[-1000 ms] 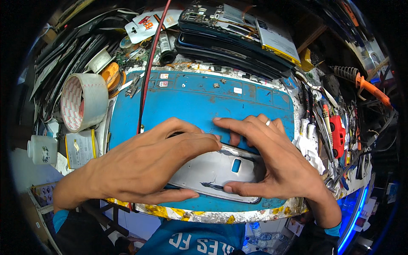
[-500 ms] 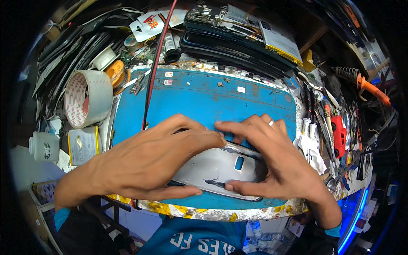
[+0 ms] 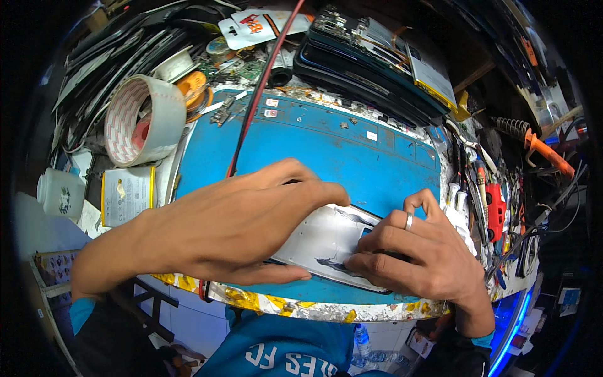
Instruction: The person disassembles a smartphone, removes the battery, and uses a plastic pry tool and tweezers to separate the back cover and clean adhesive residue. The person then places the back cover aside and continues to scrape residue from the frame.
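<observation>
A silver-grey phone back cover (image 3: 317,235) lies on the blue work mat (image 3: 301,141), tilted slightly down to the right. Black torn patches mark its surface, and a camera cutout shows near its right end. My left hand (image 3: 232,226) is closed over the left part, thumb along the near edge and fingers across the far edge. Curled over the right part is my right hand (image 3: 421,257), a ring on one finger. Its fingertips press at the lower black patch (image 3: 333,264) and partly hide the cutout. Whether they pinch any loose piece cannot be seen.
A clear tape roll (image 3: 166,119), a battery (image 3: 129,198) and a white bottle (image 3: 59,193) stand left. A red-black cable (image 3: 267,72) crosses the mat. Stacked phones (image 3: 377,78) lie behind. Right are tools, a red toy car (image 3: 496,207) and an orange soldering iron (image 3: 549,154).
My right hand has shifted from spanning the cover's far and near edges to curled fingers at the lower black patch. My left hand keeps its hold. The whole view has shifted slightly.
</observation>
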Action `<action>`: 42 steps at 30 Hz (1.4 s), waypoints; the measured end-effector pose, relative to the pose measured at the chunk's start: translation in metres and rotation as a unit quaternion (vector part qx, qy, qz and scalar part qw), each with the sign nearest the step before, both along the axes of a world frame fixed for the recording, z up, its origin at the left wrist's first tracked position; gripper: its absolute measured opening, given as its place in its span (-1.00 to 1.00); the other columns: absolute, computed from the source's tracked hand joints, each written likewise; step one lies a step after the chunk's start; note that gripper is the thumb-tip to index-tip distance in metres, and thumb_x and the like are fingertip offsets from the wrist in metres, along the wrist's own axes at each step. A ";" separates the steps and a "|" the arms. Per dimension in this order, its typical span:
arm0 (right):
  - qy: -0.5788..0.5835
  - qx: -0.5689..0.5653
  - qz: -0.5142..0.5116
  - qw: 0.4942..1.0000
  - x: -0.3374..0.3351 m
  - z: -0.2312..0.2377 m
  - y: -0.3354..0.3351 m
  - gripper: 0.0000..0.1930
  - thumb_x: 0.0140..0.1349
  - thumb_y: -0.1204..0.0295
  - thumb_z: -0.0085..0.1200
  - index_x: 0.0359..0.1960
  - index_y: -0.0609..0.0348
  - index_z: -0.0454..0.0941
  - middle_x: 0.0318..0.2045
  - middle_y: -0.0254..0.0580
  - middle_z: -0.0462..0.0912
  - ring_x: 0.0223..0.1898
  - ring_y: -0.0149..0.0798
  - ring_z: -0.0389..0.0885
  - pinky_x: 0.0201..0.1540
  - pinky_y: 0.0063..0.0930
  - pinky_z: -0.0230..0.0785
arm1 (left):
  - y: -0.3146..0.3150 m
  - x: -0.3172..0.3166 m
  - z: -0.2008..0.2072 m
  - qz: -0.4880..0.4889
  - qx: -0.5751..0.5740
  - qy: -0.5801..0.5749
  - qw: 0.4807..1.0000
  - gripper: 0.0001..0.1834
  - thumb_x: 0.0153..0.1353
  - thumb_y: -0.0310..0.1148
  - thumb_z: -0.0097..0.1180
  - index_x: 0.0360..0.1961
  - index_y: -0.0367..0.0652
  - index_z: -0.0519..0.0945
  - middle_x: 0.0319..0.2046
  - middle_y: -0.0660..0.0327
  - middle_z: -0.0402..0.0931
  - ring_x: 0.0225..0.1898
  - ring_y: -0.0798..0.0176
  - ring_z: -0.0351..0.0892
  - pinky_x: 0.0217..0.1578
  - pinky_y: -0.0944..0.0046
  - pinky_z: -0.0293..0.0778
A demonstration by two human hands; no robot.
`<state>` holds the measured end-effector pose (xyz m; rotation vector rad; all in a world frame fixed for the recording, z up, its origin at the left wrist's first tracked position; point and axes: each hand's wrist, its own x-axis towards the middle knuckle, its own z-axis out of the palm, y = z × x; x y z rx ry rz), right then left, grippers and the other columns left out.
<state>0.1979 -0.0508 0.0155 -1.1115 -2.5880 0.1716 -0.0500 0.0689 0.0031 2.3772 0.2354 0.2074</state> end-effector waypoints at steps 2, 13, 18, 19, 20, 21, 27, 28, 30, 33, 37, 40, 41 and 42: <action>-0.033 0.020 0.004 0.999 -0.004 0.005 -0.001 -0.81 -0.02 0.39 0.38 -0.32 -0.01 0.73 -0.36 -0.48 0.63 -0.33 -0.44 0.54 -0.23 -0.32 0.22 | 0.000 0.000 -0.001 -0.006 0.007 -0.012 1.000 -0.16 0.01 -0.21 0.51 0.29 -0.14 0.35 0.18 0.02 0.49 0.20 -0.10 0.45 0.20 0.02 0.48; -0.281 0.067 0.093 0.953 -0.027 0.027 0.000 -0.81 0.24 0.28 0.07 -0.28 0.12 0.62 -0.37 -0.36 0.48 -0.21 -0.33 0.50 -0.18 -0.43 0.31 | 0.002 0.001 -0.002 -0.039 0.054 -0.058 0.996 -0.18 0.09 -0.27 0.42 0.26 -0.37 0.24 0.09 -0.12 0.45 0.17 -0.16 0.43 0.16 0.02 0.46; -0.242 -0.053 0.124 0.961 -0.023 0.021 0.021 -0.84 0.19 0.40 0.05 -0.36 0.23 0.38 -0.40 -0.20 0.40 -0.43 -0.19 0.59 -0.28 -0.34 0.53 | 0.000 0.001 -0.003 -0.022 0.032 -0.070 0.997 -0.17 0.07 -0.25 0.43 0.25 -0.37 0.24 0.11 -0.10 0.44 0.18 -0.16 0.44 0.15 0.02 0.48; -0.211 -0.048 0.124 0.968 -0.022 0.020 0.022 -0.84 0.20 0.41 0.04 -0.36 0.26 0.42 -0.41 -0.17 0.44 -0.42 -0.18 0.62 -0.30 -0.34 0.55 | 0.000 0.001 -0.002 -0.019 0.029 -0.066 0.997 -0.17 0.07 -0.25 0.44 0.24 -0.37 0.25 0.11 -0.10 0.44 0.18 -0.15 0.44 0.15 0.02 0.49; -0.186 -0.052 0.127 0.973 -0.022 0.019 0.023 -0.84 0.22 0.41 0.03 -0.36 0.30 0.46 -0.41 -0.15 0.48 -0.41 -0.17 0.66 -0.31 -0.33 0.57 | -0.001 0.001 -0.002 -0.016 0.036 -0.059 0.998 -0.18 0.07 -0.25 0.44 0.24 -0.36 0.25 0.10 -0.10 0.44 0.18 -0.15 0.44 0.13 0.02 0.50; -0.161 -0.055 0.129 0.977 -0.021 0.018 0.024 -0.83 0.24 0.42 0.02 -0.36 0.33 0.50 -0.42 -0.13 0.52 -0.41 -0.16 0.69 -0.33 -0.33 0.59 | -0.001 0.000 -0.002 -0.012 0.042 -0.048 0.998 -0.18 0.07 -0.24 0.44 0.23 -0.36 0.25 0.10 -0.09 0.44 0.17 -0.15 0.45 0.12 0.01 0.51; -0.178 -0.069 0.123 0.974 -0.019 0.016 0.023 -0.84 0.26 0.42 -0.01 -0.38 0.29 0.47 -0.42 -0.14 0.52 -0.40 -0.17 0.68 -0.32 -0.32 0.58 | -0.002 0.001 0.000 -0.012 0.063 -0.047 0.997 -0.19 0.07 -0.22 0.44 0.22 -0.34 0.27 0.10 -0.09 0.44 0.14 -0.15 0.48 0.05 -0.03 0.54; -0.185 -0.059 0.122 0.973 -0.019 0.017 0.023 -0.84 0.26 0.42 -0.01 -0.38 0.28 0.46 -0.42 -0.15 0.51 -0.40 -0.19 0.68 -0.32 -0.34 0.57 | -0.001 0.001 0.001 -0.015 0.069 -0.046 0.996 -0.19 0.07 -0.21 0.44 0.22 -0.34 0.27 0.10 -0.09 0.44 0.13 -0.15 0.48 0.04 -0.03 0.54; -0.200 -0.040 0.121 0.972 -0.019 0.018 0.021 -0.84 0.27 0.40 -0.01 -0.38 0.26 0.44 -0.43 -0.18 0.50 -0.40 -0.23 0.66 -0.32 -0.36 0.55 | -0.001 0.000 0.002 -0.010 0.064 -0.026 0.998 -0.19 0.08 -0.20 0.43 0.22 -0.35 0.27 0.10 -0.10 0.44 0.13 -0.15 0.48 0.05 -0.03 0.54; -0.191 -0.020 0.099 0.976 -0.020 0.020 0.019 -0.77 0.12 0.34 0.15 -0.40 0.16 0.36 -0.41 -0.26 0.40 -0.45 -0.26 0.54 -0.34 -0.40 0.45 | -0.002 -0.001 0.002 -0.005 0.062 -0.015 0.998 -0.20 0.09 -0.19 0.42 0.22 -0.36 0.28 0.09 -0.11 0.44 0.12 -0.15 0.48 0.05 -0.03 0.53; -0.203 -0.014 0.111 0.973 -0.018 0.021 0.017 -0.85 0.27 0.37 -0.01 -0.36 0.19 0.43 -0.42 -0.26 0.46 -0.37 -0.29 0.63 -0.32 -0.40 0.53 | -0.002 -0.001 0.001 -0.008 0.059 -0.029 0.998 -0.21 0.10 -0.19 0.42 0.21 -0.37 0.29 0.08 -0.12 0.44 0.12 -0.15 0.48 0.05 -0.02 0.53; -0.206 -0.005 0.111 0.972 -0.018 0.021 0.016 -0.84 0.27 0.36 -0.01 -0.36 0.19 0.43 -0.42 -0.27 0.46 -0.37 -0.30 0.62 -0.32 -0.41 0.53 | -0.002 0.000 0.000 -0.008 0.067 -0.034 0.997 -0.22 0.10 -0.19 0.42 0.21 -0.36 0.30 0.07 -0.11 0.44 0.12 -0.14 0.48 0.05 -0.02 0.53; -0.207 -0.003 0.111 0.972 -0.018 0.021 0.016 -0.84 0.27 0.35 0.00 -0.35 0.19 0.43 -0.42 -0.27 0.46 -0.38 -0.31 0.61 -0.33 -0.42 0.52 | -0.002 -0.001 0.000 -0.008 0.065 -0.033 0.997 -0.22 0.10 -0.20 0.42 0.21 -0.36 0.30 0.07 -0.11 0.45 0.11 -0.14 0.48 0.05 -0.02 0.53; -0.207 -0.002 0.112 0.972 -0.019 0.020 0.016 -0.84 0.27 0.35 0.00 -0.35 0.19 0.43 -0.42 -0.27 0.45 -0.39 -0.32 0.61 -0.34 -0.43 0.51 | -0.002 -0.001 0.001 -0.008 0.063 -0.031 0.998 -0.22 0.10 -0.20 0.42 0.21 -0.36 0.30 0.06 -0.11 0.45 0.11 -0.14 0.48 0.04 -0.02 0.53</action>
